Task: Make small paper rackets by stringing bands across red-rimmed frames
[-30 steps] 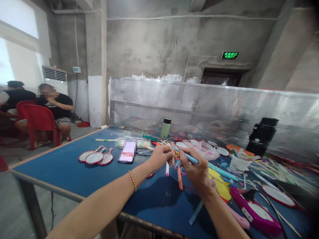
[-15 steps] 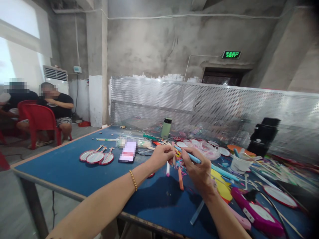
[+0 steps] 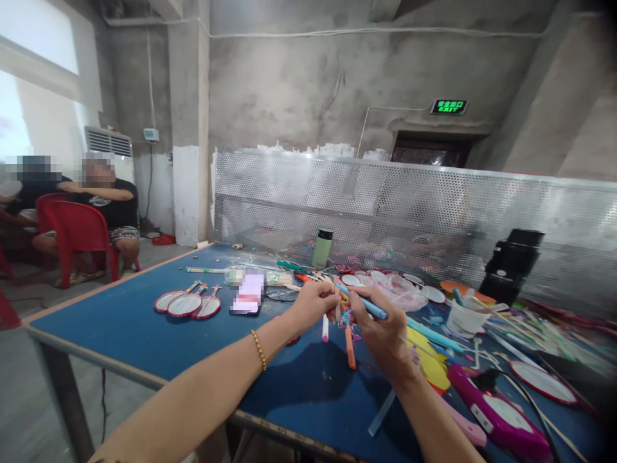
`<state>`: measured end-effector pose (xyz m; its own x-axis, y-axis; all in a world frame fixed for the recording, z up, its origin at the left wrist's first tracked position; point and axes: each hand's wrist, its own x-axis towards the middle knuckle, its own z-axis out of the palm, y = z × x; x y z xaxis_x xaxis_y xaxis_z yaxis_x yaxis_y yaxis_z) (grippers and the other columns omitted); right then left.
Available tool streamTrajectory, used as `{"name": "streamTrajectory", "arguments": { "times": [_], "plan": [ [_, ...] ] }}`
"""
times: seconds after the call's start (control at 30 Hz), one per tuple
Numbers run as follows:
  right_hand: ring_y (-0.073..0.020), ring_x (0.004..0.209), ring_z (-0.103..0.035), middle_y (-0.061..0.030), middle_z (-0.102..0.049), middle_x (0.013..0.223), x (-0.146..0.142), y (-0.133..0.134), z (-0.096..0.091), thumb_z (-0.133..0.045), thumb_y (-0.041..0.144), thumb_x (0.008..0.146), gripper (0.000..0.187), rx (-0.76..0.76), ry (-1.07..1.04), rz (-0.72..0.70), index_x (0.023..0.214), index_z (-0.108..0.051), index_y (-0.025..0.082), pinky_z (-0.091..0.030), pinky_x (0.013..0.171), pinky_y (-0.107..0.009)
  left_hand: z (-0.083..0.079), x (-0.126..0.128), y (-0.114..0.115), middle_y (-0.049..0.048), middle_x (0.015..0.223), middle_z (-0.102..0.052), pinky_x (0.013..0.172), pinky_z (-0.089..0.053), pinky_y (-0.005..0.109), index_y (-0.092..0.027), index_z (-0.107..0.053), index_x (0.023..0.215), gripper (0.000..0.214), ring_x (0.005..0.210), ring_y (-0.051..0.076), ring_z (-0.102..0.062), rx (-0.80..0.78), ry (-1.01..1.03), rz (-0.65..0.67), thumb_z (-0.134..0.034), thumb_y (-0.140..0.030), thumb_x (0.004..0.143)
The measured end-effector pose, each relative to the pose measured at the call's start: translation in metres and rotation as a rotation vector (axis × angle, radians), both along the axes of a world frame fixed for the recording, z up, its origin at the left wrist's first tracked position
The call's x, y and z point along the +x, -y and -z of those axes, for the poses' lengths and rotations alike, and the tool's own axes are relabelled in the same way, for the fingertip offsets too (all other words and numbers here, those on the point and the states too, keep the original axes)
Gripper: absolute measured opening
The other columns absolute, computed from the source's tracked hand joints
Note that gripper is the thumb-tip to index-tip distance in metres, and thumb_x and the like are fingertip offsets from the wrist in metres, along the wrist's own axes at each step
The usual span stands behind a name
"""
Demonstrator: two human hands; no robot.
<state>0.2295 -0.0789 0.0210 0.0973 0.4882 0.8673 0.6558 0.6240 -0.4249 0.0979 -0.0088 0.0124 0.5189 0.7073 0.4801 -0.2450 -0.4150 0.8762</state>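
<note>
Both hands meet above the middle of the blue table (image 3: 120,328). My left hand (image 3: 312,305), with a bead bracelet at the wrist, is closed in a pinch on a bundle of thin sticks (image 3: 337,310), pink, white and orange, that hang down from the fingers. My right hand (image 3: 380,331) is closed on a light blue stick (image 3: 372,308) that points up and left toward the bundle. Some coloured bands or string dangle between the two hands; I cannot make them out clearly.
Three small red-rimmed fans (image 3: 187,304) and a phone (image 3: 247,294) lie at left. A green bottle (image 3: 321,248) stands at the back, a white cup (image 3: 463,317) and black device (image 3: 509,265) at right, a purple racket-shaped item (image 3: 496,415) near the front. Two people sit on red chairs (image 3: 77,231) far left.
My hands have stayed together at the same spot, shifting only slightly. A seated person at far left has raised an arm.
</note>
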Motion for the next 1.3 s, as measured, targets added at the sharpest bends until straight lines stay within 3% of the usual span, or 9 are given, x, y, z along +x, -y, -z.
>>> {"name": "streamTrajectory", "arguments": {
  "times": [0.5,0.77,1.3],
  "plan": [
    [-0.0134,0.058,-0.06,-0.0001,-0.066,0.07,0.0032,-0.0008,0.0001,-0.06,0.028,0.086,0.014,0.011,-0.048,0.047,0.083,-0.07,0.019,-0.048,0.056,-0.025,-0.0044,-0.0036,0.0038,-0.0003,0.055,-0.057,0.051,-0.043,0.022,-0.013,-0.058,0.067,0.013,0.049,0.01,-0.052,-0.004,-0.014,-0.019,-0.054,-0.024,0.074],
    [-0.0127,0.059,-0.061,0.0002,-0.067,0.074,0.0013,-0.0005,0.0007,-0.06,0.029,0.088,0.014,0.006,0.008,0.007,0.088,-0.071,0.02,-0.048,0.058,-0.025,-0.0019,-0.0014,0.0028,-0.001,0.051,-0.056,0.05,-0.043,0.022,-0.016,-0.052,0.06,0.017,0.047,0.01,-0.052,0.009,0.0,-0.017,-0.055,-0.024,0.074],
    [-0.0123,0.058,-0.06,0.0002,-0.067,0.072,0.0008,0.0003,-0.0009,-0.06,0.026,0.087,0.012,0.031,0.002,0.037,0.085,-0.07,0.019,-0.048,0.057,-0.025,-0.0019,-0.0012,0.0024,0.0001,0.052,-0.057,0.052,-0.045,0.023,-0.015,-0.055,0.063,0.015,0.047,0.011,-0.053,-0.021,0.013,0.003,-0.057,-0.025,0.074]
  ]
}}
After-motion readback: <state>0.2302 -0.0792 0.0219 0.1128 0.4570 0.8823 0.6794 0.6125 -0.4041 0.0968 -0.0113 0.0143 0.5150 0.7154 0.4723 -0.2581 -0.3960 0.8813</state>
